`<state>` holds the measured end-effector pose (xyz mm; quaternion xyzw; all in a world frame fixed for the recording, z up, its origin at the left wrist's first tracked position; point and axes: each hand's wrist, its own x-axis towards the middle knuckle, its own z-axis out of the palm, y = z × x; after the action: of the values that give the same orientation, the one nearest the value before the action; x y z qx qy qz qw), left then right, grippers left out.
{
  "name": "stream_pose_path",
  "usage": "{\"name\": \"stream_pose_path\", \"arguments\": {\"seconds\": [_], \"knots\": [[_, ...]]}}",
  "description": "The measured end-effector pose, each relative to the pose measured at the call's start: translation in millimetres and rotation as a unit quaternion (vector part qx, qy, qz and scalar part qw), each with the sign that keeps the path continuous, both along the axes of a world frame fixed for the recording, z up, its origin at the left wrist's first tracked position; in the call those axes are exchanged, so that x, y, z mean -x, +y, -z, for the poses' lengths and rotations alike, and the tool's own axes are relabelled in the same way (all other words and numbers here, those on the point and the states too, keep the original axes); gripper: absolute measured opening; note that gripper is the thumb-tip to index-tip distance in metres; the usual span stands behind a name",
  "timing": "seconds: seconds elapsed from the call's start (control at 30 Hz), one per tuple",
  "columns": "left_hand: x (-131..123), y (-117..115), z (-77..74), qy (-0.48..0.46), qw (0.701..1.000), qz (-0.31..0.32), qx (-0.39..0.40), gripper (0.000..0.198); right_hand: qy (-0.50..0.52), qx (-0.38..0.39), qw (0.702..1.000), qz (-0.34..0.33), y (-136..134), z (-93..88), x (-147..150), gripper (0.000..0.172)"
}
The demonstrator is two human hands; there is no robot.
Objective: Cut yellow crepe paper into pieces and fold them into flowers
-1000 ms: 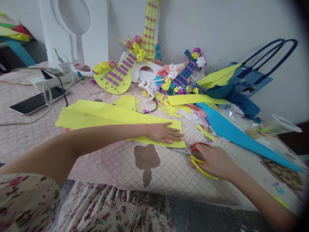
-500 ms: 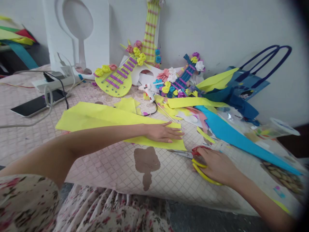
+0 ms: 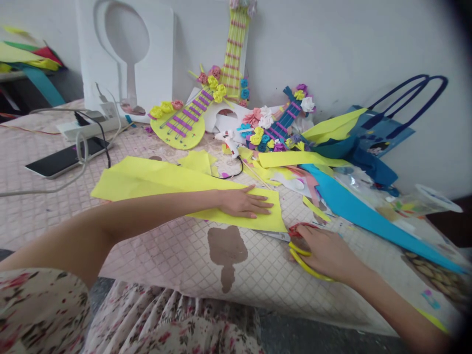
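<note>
A long sheet of yellow paper (image 3: 147, 179) lies across the table. My left hand (image 3: 243, 202) rests flat on its right part, fingers stretched out. In my right hand (image 3: 326, 248) is a pair of scissors (image 3: 308, 268) with red and yellow handles, held low by the table at the paper's lower right corner. The blades are mostly hidden under the paper's edge, so how far they are apart does not show. A narrow yellow strip (image 3: 316, 209) lies beyond my right hand.
Behind the paper are a white glue gun (image 3: 229, 142), a yellow paper guitar (image 3: 180, 125) and a blue instrument with paper flowers (image 3: 283, 120). Blue paper (image 3: 354, 211) and a handled bag (image 3: 383, 142) are at right. A phone (image 3: 68, 157) and power strip (image 3: 88, 127) sit left.
My right hand has moved the scissors slightly left, and their blades are now further under the yellow paper. My left hand stays flat on the sheet. The view has shifted a little.
</note>
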<state>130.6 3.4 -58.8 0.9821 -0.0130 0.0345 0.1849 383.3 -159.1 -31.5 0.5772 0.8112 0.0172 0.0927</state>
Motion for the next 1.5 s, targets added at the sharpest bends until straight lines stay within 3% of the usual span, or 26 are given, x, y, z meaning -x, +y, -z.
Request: {"name": "stream_pose_path", "arguments": {"seconds": [0.3, 0.6, 0.93, 1.5], "knots": [[-1.0, 4.3, 7.5, -0.029, 0.999, 0.015, 0.002, 0.049, -0.001, -0.016, 0.999, -0.027, -4.1, 5.7, -5.6, 0.035], [-2.6, 5.3, 11.9, -0.035, 0.999, 0.003, 0.014, 0.048, 0.015, -0.002, 1.0, 0.0, -4.6, -0.2, 3.5, 0.033], [-3.0, 4.8, 11.7, -0.032, 0.999, 0.004, 0.011, 0.048, 0.017, -0.013, 0.999, -0.023, 2.9, 1.0, 17.8, 0.039], [-4.0, 6.0, 14.3, -0.044, 0.999, -0.001, 0.019, 0.047, 0.014, -0.006, 1.0, -0.02, -1.1, 0.1, 15.7, 0.038]]}}
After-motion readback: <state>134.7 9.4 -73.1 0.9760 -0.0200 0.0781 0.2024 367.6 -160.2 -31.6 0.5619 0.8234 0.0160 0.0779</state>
